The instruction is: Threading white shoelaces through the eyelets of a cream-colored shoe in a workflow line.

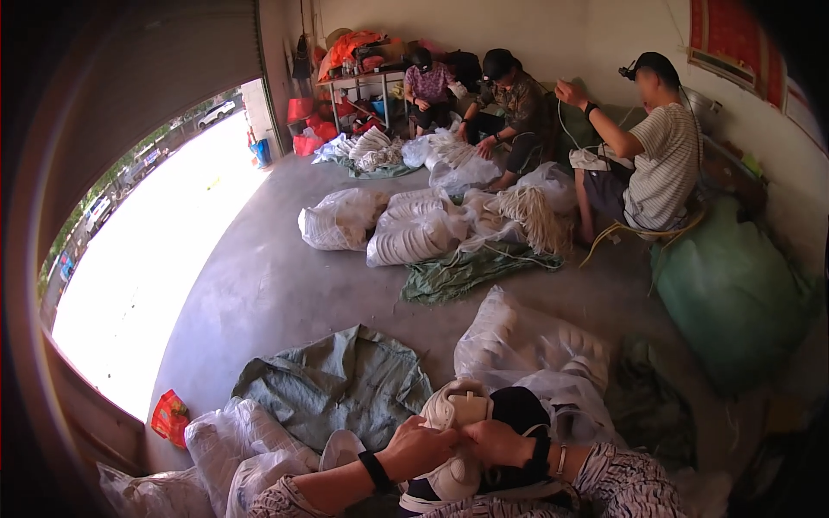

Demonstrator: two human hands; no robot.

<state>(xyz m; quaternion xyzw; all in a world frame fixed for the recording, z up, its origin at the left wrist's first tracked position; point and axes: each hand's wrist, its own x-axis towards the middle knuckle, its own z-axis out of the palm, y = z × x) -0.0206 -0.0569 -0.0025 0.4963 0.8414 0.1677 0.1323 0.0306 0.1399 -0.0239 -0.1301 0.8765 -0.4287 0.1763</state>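
A cream sneaker (451, 477) sits low in front of me, over my lap, with its pale padded tongue (467, 407) turned up. My left hand (420, 449) comes in from the left, its fingers pinched together over the middle of the shoe. Beside it, my right hand (499, 443) is also closed, its fingertips meeting those of the left. Whatever lies between the fingers is too small to make out. Dark navy material (518, 407) shows just behind my right hand. Left of my left wrist lies a pale oval piece (343, 449).
Clear bags of pale goods lie at left (259, 440) and ahead (527, 337). A grey-green woven sheet (337, 384) covers floor between them. Farther off, three people sit among more bags (419, 226). A big green sack (734, 293) stands at right; a doorway (164, 250) opens at left.
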